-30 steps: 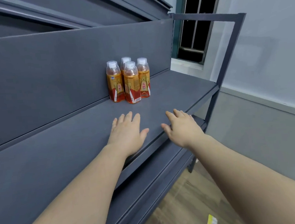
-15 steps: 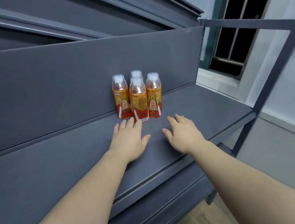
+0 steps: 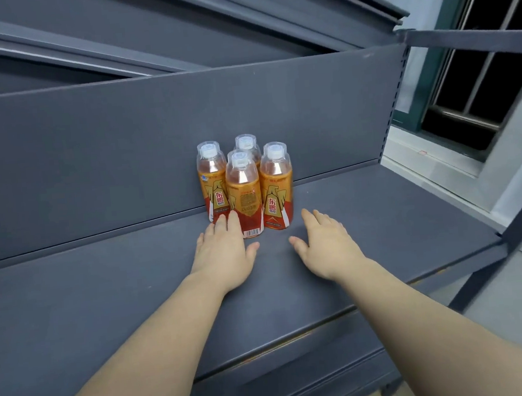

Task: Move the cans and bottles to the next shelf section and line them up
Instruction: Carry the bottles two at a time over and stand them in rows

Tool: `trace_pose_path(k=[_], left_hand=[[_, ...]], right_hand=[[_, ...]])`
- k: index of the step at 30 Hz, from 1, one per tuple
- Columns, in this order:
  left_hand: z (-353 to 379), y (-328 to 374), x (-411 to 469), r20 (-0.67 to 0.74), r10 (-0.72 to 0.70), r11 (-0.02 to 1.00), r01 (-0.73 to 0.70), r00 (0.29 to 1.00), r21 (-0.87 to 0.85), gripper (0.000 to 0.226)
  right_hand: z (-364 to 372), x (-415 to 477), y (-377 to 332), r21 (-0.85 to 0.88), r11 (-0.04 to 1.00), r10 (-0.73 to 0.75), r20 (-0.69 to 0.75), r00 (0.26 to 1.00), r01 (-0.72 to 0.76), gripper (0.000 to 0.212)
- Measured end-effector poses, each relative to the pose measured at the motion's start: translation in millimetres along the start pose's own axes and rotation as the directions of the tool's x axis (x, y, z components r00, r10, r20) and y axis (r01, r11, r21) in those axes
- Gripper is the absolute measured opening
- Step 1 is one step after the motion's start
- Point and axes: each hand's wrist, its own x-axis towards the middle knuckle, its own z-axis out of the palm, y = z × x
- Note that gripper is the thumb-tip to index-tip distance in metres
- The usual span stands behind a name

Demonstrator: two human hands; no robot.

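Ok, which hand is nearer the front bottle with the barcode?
Left. The left hand has fingertips at the front bottle, low on its left; the right hand sits apart, to its right.

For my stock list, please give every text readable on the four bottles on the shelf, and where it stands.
"东鹏", smaller "特饮" beneath: label of the left bottle.
"东鹏", smaller "特饮" beneath: label of the right bottle.
Front bottle: fine print and the digits of the barcode are too small to read.
Rear bottle: label hidden.

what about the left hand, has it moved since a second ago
Yes: the left hand has moved forward across the shelf toward the bottles, its fingertips now overlapping their bases.
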Motion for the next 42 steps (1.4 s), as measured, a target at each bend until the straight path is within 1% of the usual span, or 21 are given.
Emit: trace_pose_path(k=[2, 6, 9, 12, 15, 18, 23, 28, 32, 35, 37, 40, 42], left_hand=[[4, -4, 10, -0.013, -0.053, 0.995, 0.051, 0.999, -0.087, 0.069], [10, -9, 31, -0.028, -0.114, 0.967, 0.104, 0.993, -0.234, 0.081], [14, -10, 46, -0.015, -0.149, 0.944, 0.137, 0.989, -0.299, 0.088], [20, -10, 57, -0.035, -0.157, 0.93, 0.136, 0.987, -0.342, 0.086], [24, -9, 67, -0.053, -0.182, 0.897, 0.144, 0.982, -0.419, 0.084], [23, -6, 75, -0.083, -0.215, 0.842, 0.142, 0.973, -0.521, 0.081], [20, -1, 81, -0.094, -0.227, 0.815, 0.136, 0.969, -0.563, 0.085], [23, 0, 84, -0.117, -0.24, 0.789, 0.124, 0.964, -0.602, 0.085], [26, 0, 86, -0.137, -0.242, 0.78, 0.108, 0.961, -0.616, 0.077], [25, -1, 86, -0.143, -0.233, 0.783, 0.098, 0.962, -0.614, 0.076], [25, -3, 85, -0.138, -0.234, 0.785, 0.104, 0.962, -0.61, 0.077], [24, -6, 78, -0.126, -0.231, 0.797, 0.113, 0.965, -0.593, 0.078], [22, -10, 73, -0.124, -0.231, 0.801, 0.116, 0.965, -0.588, 0.079]], right_hand=[[1, 10, 0, 0.037, 0.999, -0.005, 0.001, 1.0, 0.005, 0.073], [0, 32, -3, 0.126, 0.992, 0.016, -0.015, 1.0, -0.014, 0.084], [1, 47, -7, 0.193, 0.981, 0.039, -0.022, 0.999, -0.034, 0.092], [4, 63, -11, 0.294, 0.954, 0.068, -0.043, 0.997, -0.053, 0.097], [8, 78, -15, 0.399, 0.915, 0.09, -0.065, 0.994, -0.057, 0.098], [13, 91, -16, 0.539, 0.842, 0.095, -0.085, 0.992, -0.035, 0.09], [18, 105, -20, 0.662, 0.749, 0.086, -0.115, 0.99, 0.012, 0.085], [23, 113, -21, 0.719, 0.695, 0.11, -0.126, 0.986, 0.015, 0.074], [25, 114, -21, 0.727, 0.686, 0.099, -0.134, 0.986, 0.03, 0.067], [24, 112, -23, 0.723, 0.69, 0.105, -0.142, 0.984, 0.031, 0.061], [23, 109, -24, 0.72, 0.693, 0.108, -0.141, 0.984, 0.027, 0.062], [22, 100, -28, 0.705, 0.709, 0.105, -0.148, 0.983, 0.031, 0.07], [21, 93, -30, 0.699, 0.714, 0.104, -0.15, 0.983, 0.031, 0.071]])
